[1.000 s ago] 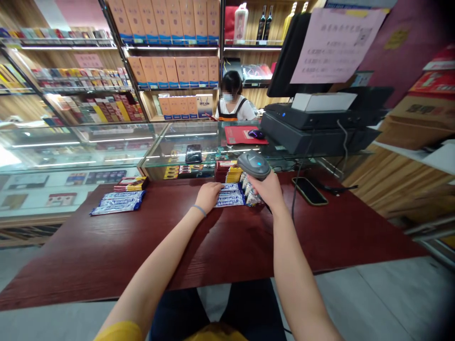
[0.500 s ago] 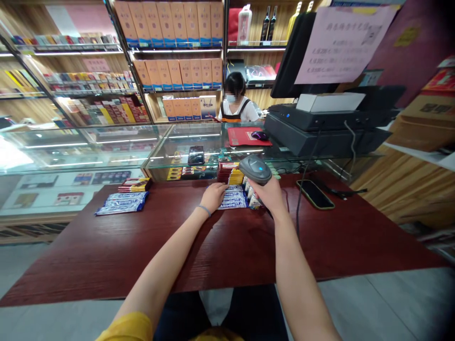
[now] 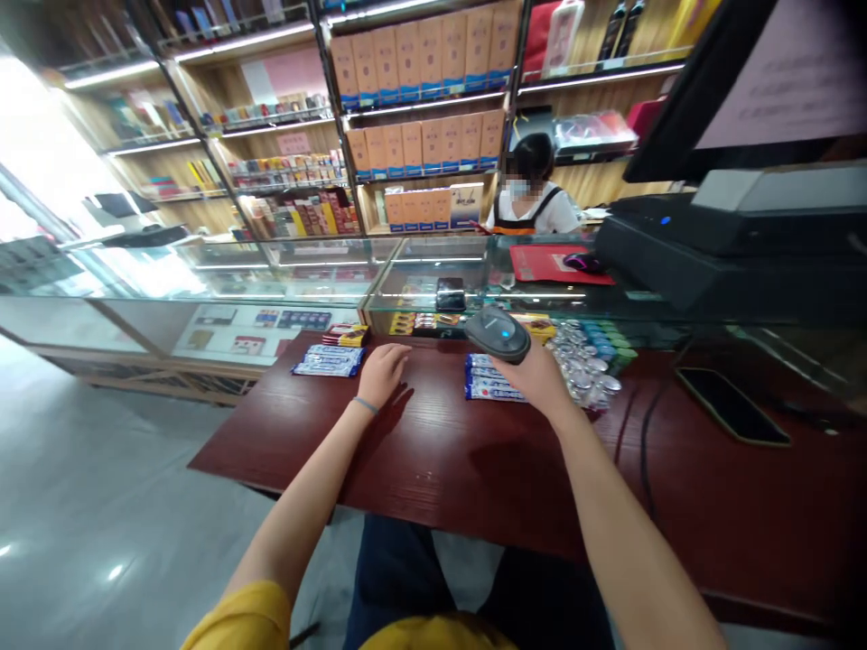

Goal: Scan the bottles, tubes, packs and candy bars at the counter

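My right hand (image 3: 542, 379) is wrapped round the handle of a grey barcode scanner (image 3: 498, 334) with a lit blue light. The scanner's head hangs over a row of blue-and-white snack packets (image 3: 484, 377) and hides part of them. My left hand (image 3: 385, 372) hovers over the table, palm down, its fingers loosely bent and slightly apart; nothing shows in them, though the palm side is hidden. Just left of it lies a second group of blue-and-white packets (image 3: 330, 360), with red-and-yellow packets (image 3: 347, 335) behind.
Several small round-topped cups (image 3: 586, 361) stand right of the scanner. A phone (image 3: 731, 406) and a cable lie on the dark red table (image 3: 420, 460). Behind are a glass counter (image 3: 433, 262), a monitor (image 3: 697, 99) and a seated person (image 3: 532, 203).
My left hand has left the packets near the scanner and moved left, towards the other group. The scanner stays in my right hand. The view has turned left.
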A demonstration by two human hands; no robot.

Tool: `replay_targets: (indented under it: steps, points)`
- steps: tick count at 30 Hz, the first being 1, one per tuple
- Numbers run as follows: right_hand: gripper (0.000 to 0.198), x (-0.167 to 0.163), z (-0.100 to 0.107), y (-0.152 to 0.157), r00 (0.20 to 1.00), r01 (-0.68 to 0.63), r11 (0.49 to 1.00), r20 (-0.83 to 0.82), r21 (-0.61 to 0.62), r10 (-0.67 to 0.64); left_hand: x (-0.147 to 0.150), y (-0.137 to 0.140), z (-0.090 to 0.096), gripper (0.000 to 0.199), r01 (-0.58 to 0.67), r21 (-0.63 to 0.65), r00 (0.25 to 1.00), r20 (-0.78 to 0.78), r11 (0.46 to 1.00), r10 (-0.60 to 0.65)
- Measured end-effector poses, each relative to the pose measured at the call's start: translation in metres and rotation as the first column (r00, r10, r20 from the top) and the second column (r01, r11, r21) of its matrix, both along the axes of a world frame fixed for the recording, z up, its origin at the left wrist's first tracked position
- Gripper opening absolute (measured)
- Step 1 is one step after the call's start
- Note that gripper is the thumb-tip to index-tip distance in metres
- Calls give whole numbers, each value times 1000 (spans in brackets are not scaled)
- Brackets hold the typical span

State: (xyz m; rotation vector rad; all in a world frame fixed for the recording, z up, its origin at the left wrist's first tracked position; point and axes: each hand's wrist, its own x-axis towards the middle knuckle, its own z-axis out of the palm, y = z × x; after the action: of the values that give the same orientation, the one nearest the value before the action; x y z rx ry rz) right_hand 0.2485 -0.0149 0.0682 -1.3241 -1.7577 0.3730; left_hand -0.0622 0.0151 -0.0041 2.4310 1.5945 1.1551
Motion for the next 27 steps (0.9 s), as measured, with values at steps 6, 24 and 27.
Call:
replay_targets:
  steps: [6, 24, 27]
  points:
    - [49, -53, -3, -3, 994, -58, 995, 84, -81, 65, -97, -20, -10, 28, -153, -25, 979, -140, 988, 148]
    - [42, -122, -35, -9, 927, -159, 968, 307, -194, 214, -185, -25, -41, 47, -373, -153, 907, -267, 915, 325]
    - [43, -121, -38, -8, 932, -169, 967, 290, -190, 220, -185, -27, -39, 42, -375, -150, 901, -289, 915, 323]
